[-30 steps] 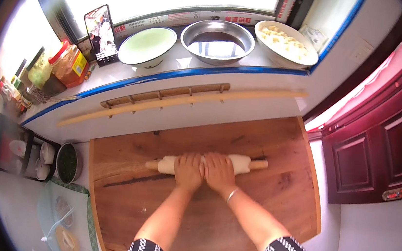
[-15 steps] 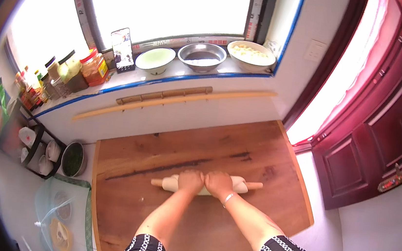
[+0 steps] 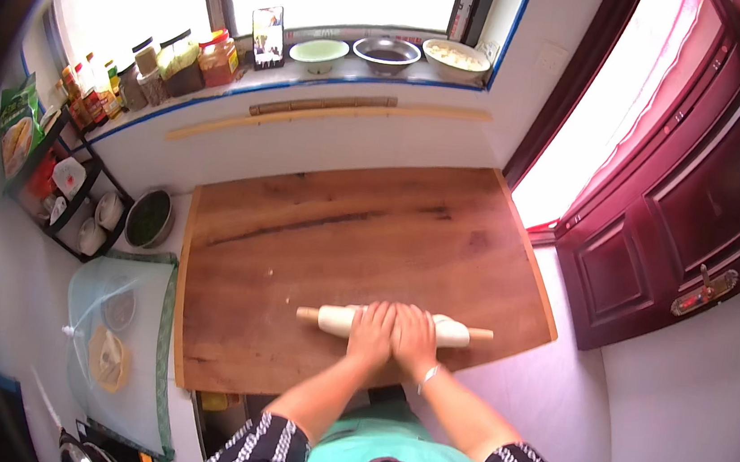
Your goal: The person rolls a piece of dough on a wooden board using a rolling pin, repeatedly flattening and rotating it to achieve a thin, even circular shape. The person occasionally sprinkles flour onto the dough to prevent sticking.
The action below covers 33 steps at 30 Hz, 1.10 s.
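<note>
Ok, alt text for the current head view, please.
Two bare hands rest side by side on cream dough wrapped around a pale wooden rolling pin, near the front edge of a brown wooden tabletop. Beyond, three round bowls stand on a blue-edged white windowsill.

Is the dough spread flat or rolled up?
Rolled up: the dough is wrapped around the rolling pin, whose bare ends stick out either side.

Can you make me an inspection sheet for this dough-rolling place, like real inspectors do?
Surface: wooden board, a few pale specks on it
Things in use: pale dough around a rolling pin, both pin ends showing
Clutter: jars, phone and three bowls on the windowsill
Hands: left hand and right hand side by side on the dough
Cables: nothing seen
Surroundings: windows behind, dark red door at right, mesh cover at left
</note>
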Available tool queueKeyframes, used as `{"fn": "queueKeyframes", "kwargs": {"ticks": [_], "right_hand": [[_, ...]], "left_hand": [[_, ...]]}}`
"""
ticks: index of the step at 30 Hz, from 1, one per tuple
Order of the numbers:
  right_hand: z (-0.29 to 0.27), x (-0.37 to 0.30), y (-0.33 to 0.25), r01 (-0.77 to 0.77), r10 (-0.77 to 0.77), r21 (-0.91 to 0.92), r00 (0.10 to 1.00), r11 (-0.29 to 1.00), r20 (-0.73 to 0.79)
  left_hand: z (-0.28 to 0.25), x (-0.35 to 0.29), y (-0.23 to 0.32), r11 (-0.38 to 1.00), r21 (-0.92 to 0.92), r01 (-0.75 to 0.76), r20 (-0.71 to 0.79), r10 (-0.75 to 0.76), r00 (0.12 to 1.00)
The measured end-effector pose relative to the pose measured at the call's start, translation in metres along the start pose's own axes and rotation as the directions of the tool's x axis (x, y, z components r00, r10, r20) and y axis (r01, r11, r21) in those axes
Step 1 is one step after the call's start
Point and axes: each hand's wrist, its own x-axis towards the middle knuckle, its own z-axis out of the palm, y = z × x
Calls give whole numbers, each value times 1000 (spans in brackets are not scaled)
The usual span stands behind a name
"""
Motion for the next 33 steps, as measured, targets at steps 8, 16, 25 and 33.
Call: {"fn": "queueKeyframes", "kwargs": {"ticks": [8, 16, 25, 33], "right_hand": [[37, 93, 35, 4, 44, -161, 954, 987, 296], [31, 78, 26, 97, -101, -122, 995, 988, -26], [57, 165, 111, 77, -76, -122, 997, 990, 17], [85, 280, 169, -202, 282, -202, 788, 958, 547]], "left_hand": [[27, 94, -44, 999, 39, 22, 126, -27, 992], [25, 78, -45, 998, 51, -38, -185, 47, 982], [26, 167, -128, 999, 34, 21, -155, -16, 988], [72, 274, -175, 944, 185, 272, 237, -312, 920]]}}
